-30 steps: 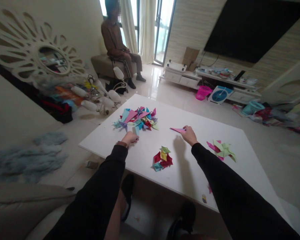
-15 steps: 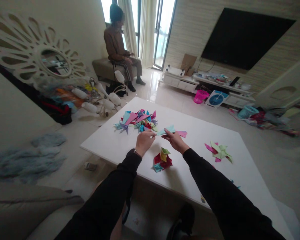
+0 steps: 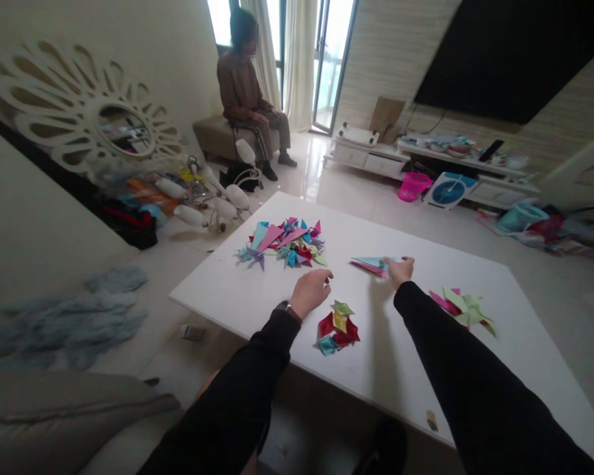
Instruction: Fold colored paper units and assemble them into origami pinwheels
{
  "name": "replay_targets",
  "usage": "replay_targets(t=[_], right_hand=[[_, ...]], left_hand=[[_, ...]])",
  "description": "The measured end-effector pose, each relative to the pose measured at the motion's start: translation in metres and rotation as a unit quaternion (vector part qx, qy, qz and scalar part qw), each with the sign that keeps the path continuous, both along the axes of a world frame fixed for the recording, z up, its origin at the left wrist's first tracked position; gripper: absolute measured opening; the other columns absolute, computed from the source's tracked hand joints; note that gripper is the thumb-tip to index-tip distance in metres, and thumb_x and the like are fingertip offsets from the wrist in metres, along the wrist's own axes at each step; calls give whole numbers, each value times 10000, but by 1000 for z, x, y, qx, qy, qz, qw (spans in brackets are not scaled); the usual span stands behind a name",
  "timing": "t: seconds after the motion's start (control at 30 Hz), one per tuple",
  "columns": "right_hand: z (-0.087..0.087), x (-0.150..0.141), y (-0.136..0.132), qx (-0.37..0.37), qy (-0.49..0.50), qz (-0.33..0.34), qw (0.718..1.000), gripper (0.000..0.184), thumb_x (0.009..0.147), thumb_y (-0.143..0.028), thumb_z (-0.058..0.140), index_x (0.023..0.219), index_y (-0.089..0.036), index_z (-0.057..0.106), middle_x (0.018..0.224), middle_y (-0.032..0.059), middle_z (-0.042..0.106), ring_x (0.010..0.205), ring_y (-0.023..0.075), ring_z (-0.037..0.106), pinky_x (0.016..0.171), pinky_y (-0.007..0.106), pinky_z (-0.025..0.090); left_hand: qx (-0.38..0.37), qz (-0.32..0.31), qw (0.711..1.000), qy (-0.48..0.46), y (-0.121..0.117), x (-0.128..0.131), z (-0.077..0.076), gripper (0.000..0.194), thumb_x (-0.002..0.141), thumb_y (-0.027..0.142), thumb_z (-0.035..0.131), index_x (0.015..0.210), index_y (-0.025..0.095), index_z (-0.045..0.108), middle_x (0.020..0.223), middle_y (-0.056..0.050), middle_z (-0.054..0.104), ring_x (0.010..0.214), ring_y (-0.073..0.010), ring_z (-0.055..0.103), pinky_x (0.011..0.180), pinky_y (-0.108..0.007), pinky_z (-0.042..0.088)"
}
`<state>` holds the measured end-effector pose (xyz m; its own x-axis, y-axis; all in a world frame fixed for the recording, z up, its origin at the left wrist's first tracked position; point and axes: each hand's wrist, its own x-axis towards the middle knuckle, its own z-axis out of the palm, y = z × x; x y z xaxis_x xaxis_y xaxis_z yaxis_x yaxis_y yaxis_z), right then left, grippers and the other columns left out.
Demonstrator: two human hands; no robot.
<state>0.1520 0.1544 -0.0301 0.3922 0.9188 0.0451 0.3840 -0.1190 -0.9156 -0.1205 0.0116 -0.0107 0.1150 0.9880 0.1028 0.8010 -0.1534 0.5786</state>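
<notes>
My right hand (image 3: 400, 270) is at the wide end of a light blue folded paper (image 3: 369, 262), thumb and fingers on either side of it. This piece lies over a pink folded paper (image 3: 373, 270), its narrow tip pointing left. My left hand (image 3: 311, 292) hovers over the table, fingers loosely curled and apart, with nothing in it. Below it sits a small cluster of red, yellow, green and blue folded papers (image 3: 346, 330). Beyond the left hand lies a pile of many-coloured origami pieces (image 3: 282, 241).
The white table (image 3: 426, 369) also bears green and pink origami (image 3: 468, 309) on the right and a small yellowish item (image 3: 431, 420) near its front edge. A person (image 3: 250, 92) sits by the window. A chandelier (image 3: 222, 208) and a sunburst mirror (image 3: 123, 128) stand at left.
My right hand has moved right with the light blue paper, which now lies over the pink one. My left hand has let go of its tip. The view has shifted slightly right.
</notes>
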Motion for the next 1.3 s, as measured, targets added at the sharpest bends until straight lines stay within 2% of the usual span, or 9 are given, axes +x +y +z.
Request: replay_targets(t=[0.1,0.23,0.4,0.47,0.6,0.73,0.9,1.1,1.3], right_hand=[[-12,-26,13,33,-81,19,996,282,827,-118,620,1101,-149,561,1173,110,576,1033,217,513,983,423,427],[-28,-104,23,60,-134,208,967,266,766,-111,645,1026,-173,654,1087,64,647,950,197,551,976,360,448],[-30,-187,19,112,-287,415,856,291,759,-86,696,1006,-234,742,1103,71,680,1062,245,558,964,349,456],[-26,-201,15,109,-320,420,842,182,809,-88,665,891,-223,755,1018,85,691,1031,252,559,935,349,456],[-9,-195,10,115,-318,391,856,169,880,-128,610,865,-215,755,969,98,713,1016,261,561,949,383,451],[27,-143,1,145,-290,331,886,136,873,-185,642,895,-217,772,909,85,740,949,262,607,939,413,461],[85,-28,-37,159,-294,267,904,144,874,-286,676,919,-193,777,880,67,765,806,215,669,834,362,493],[133,135,-132,139,-406,158,889,295,862,-490,685,895,-204,744,857,80,754,716,202,644,701,335,501],[131,259,-233,39,-460,127,878,359,827,-576,631,824,-237,748,781,92,739,677,228,643,640,358,481]], left_hand=[[11,13,1000,-3,0,7,6,305,906,169,575,1182,244,683,1075,-27,766,1014,-200,705,902,-302,524],[26,21,999,11,-2,18,15,251,935,193,542,1142,258,668,1075,-34,757,985,-199,707,863,-296,514],[-9,85,996,16,7,5,16,155,946,228,528,1002,228,672,979,-66,738,929,-213,694,829,-311,509],[-4,131,991,8,17,-11,10,160,939,242,537,996,195,679,1053,-109,726,1030,-248,671,896,-348,512],[1,218,976,1,35,-48,-15,248,904,276,583,1083,139,686,1421,-201,582,1355,-339,497,1094,-459,441],[-36,235,971,-11,43,-73,-42,341,909,349,591,1174,152,676,1642,-156,380,1514,-363,312,1228,-516,285],[-75,242,967,-6,46,-80,-54,432,931,386,551,1272,136,640,1534,-174,511,1441,-344,417,1206,-473,317],[42,248,968,-3,46,-59,-21,314,893,246,569,1148,111,693,1293,-175,654,1275,-327,523,1115,-444,409],[121,23,988,-92,18,28,18,222,871,79,519,921,155,721,1024,-84,727,1038,-206,644,1000,-324,482]])
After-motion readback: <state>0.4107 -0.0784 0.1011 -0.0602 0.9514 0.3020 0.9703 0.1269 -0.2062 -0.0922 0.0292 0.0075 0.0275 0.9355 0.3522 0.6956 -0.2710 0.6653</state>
